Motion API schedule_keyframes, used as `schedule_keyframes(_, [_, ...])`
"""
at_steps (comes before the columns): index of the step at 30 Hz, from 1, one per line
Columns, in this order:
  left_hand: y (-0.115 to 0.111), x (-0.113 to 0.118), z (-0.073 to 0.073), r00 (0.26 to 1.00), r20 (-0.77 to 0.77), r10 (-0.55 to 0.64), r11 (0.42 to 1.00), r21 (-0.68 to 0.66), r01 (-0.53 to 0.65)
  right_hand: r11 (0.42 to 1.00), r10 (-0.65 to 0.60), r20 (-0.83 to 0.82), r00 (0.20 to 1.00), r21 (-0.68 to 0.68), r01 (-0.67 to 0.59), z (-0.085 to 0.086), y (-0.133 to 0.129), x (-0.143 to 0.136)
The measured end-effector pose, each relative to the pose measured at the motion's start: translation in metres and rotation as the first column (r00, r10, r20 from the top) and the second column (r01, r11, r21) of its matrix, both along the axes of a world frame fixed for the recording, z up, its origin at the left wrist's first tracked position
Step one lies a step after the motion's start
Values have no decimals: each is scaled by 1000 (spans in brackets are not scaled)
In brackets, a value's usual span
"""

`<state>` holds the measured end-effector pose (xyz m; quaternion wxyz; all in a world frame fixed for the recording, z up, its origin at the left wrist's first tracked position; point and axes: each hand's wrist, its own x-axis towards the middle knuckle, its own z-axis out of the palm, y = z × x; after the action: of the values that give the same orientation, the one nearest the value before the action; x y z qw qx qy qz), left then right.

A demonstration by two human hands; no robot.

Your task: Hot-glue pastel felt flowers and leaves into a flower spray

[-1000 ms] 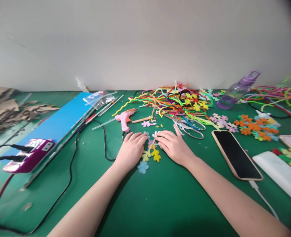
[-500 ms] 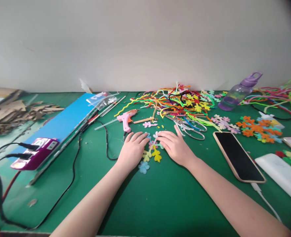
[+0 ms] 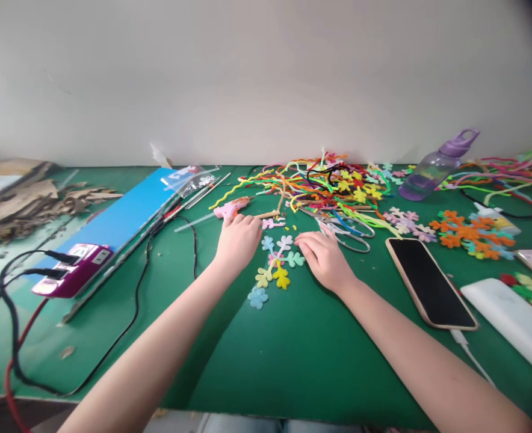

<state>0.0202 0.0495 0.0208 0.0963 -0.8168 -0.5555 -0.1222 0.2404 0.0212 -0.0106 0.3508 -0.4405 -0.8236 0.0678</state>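
Note:
My left hand [image 3: 241, 240] curls over the handle of a pink hot glue gun [image 3: 230, 208], hiding that handle; its body and orange nozzle end show above my fingers. On the green table lies a small cluster of fuzzy flower shapes [image 3: 275, 260] in pale blue, lilac, mint, yellow and pink. A separate pale blue flower [image 3: 257, 297] lies just below it. My right hand [image 3: 324, 258] rests to the right of the cluster, fingers loosely extended beside the mint flower, with nothing visible in them. Behind that hand are scissors [image 3: 356, 240].
Tangled pipe cleaners [image 3: 311, 186] fill the back, beside a purple bottle [image 3: 433, 171]. To the right are an orange flower cluster [image 3: 467, 234], a phone [image 3: 431, 282] and a white power bank [image 3: 510, 325]. Leftward lie a purple power strip [image 3: 74, 270], cables and a blue board [image 3: 130, 210].
My left hand has left the flower cluster and moved up and left onto the glue gun handle. My right hand has drawn slightly off the flowers. The view has shifted a little.

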Motion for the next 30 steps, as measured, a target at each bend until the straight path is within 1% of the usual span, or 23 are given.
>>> schedule_keyframes(3, [17, 8, -3, 1000, 0, 30, 999, -14, -30, 1000, -5, -2, 1000, -15, 5, 0, 0, 0])
schedule_keyframes(6, [26, 15, -6, 998, 14, 59, 998, -33, -59, 1000, -12, -16, 1000, -28, 12, 0, 0, 1])
schedule_keyframes(11, [30, 17, -9, 993, 76, 96, 994, -60, -91, 999, -20, -21, 1000, -35, 19, -1, 1, 2])
schedule_keyframes(16, [29, 13, -7, 967, 215, 134, 988, -108, -113, 999, -17, -12, 1000, -40, 17, 0, 1, 2])
schedule_keyframes(19, [22, 9, -1, 941, 316, 122, 988, -130, -84, 999, -18, -8, 1000, -44, 18, 0, 0, 2])
schedule_keyframes(21, [13, 5, 4, 918, 380, 114, 988, -137, -66, 999, -18, -10, 1000, -48, 18, 0, 0, 2])
schedule_keyframes(24, [-4, -1, 11, 883, 458, 103, 990, -130, -48, 999, -19, -14, 1000, -51, 18, 0, 0, 2])
schedule_keyframes(27, [-24, -8, 12, 849, 523, 69, 994, -108, -15, 999, -17, -14, 1000, -43, 16, -1, 0, 2])
schedule_keyframes(29, [-35, -13, 9, 828, 560, 15, 996, -80, 37, 999, -18, -14, 1000, -33, 18, -1, 0, 2])
schedule_keyframes(30, [-39, -16, 6, 802, 594, -59, 995, -27, 93, 999, -19, -13, 1000, -29, 19, 0, 0, 2])
